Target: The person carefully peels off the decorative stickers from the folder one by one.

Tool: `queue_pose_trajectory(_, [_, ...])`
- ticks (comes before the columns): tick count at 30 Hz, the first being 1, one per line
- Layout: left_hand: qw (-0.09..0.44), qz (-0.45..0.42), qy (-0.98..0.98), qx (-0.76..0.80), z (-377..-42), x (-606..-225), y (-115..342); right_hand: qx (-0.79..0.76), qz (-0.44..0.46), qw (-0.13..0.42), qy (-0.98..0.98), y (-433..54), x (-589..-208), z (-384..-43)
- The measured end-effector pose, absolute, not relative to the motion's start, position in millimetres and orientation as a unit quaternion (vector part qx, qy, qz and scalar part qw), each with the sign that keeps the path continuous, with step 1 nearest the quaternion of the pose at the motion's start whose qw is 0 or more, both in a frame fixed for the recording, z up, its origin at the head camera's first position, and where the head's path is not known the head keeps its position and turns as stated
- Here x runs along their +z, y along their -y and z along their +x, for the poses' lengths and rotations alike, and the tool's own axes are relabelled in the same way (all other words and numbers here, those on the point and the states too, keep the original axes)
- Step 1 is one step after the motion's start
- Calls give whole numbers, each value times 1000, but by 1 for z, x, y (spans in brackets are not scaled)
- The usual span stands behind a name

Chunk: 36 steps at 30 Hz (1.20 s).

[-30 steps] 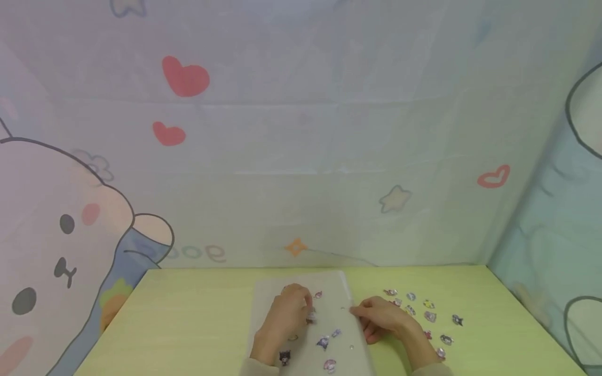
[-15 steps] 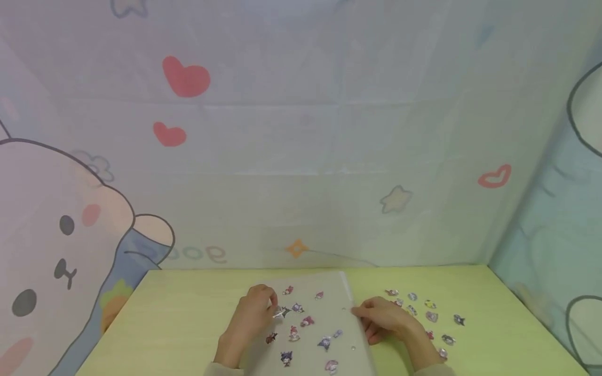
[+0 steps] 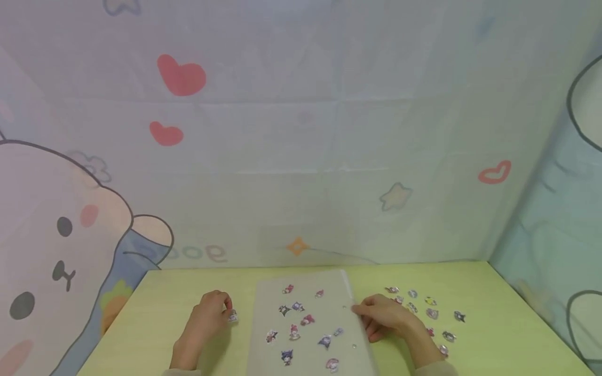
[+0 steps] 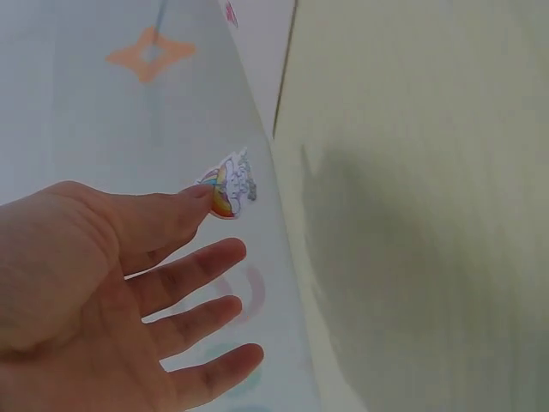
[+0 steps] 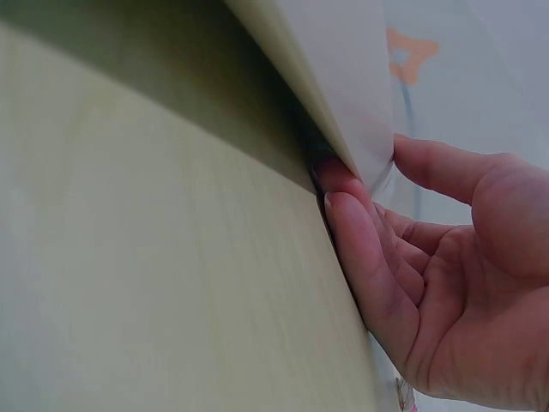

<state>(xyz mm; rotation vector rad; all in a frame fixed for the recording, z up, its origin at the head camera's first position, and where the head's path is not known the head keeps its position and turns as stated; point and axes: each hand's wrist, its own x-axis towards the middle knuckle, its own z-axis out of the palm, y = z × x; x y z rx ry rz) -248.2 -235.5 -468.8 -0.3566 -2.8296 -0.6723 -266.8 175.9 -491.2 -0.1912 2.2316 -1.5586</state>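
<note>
Between thumb and forefinger, my left hand [image 3: 207, 316] pinches a small sticker [image 4: 230, 184] with a rainbow and a white figure on it. That hand is over the table to the left of a white sheet [image 3: 329, 316]; its other fingers extend loosely in the left wrist view. Several cartoon stickers [image 3: 294, 332] in pink, purple and black are scattered across the sheet. At the sheet's right edge, my right hand [image 3: 385, 316] grips the edge, thumb on top and fingers underneath, lifting it slightly off the table in the right wrist view [image 5: 377, 94].
Several loose stickers [image 3: 432, 313] lie on the pale yellow table [image 3: 508, 334] to the right of my right hand. Behind the table hangs a printed cloth backdrop [image 3: 291, 130] with hearts and a cartoon animal. Two tiny clear dots [image 3: 354, 346] sit near the sheet's right side.
My left hand has moved left from over the sheet to the bare table beside it, carrying the sticker. The right hand has stayed at the sheet's edge.
</note>
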Motion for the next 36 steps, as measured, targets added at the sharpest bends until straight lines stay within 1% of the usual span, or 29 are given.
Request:
queue_pose_trajectory(4, [84,-111,963,-232,-249,-469,246,-558,-70,203,-802,-176,-491,-267])
queue_pose_trajectory(11, [64,-88,980,-168,-248,-468,250,-557,-75,200,-803,-173,-493,-269])
queue_pose_trajectory(15, [62,-80,985,-142,-246,-467,248,-557,-68,201,-803,-172,-492,-269])
queue_pose_trajectory(18, [62,-74,985,-145,-246,-467,246,-556,-63,200,-804,-174,-492,-268])
queue_pose_trajectory(28, [41,-66,982,-169,-247,-467,243,-554,-60,200,-806,-177,-493,-267])
queue_pose_trajectory(36, [15,-55,975,-215,-246,-463,247,-551,-53,199,-808,-176,-494,-268])
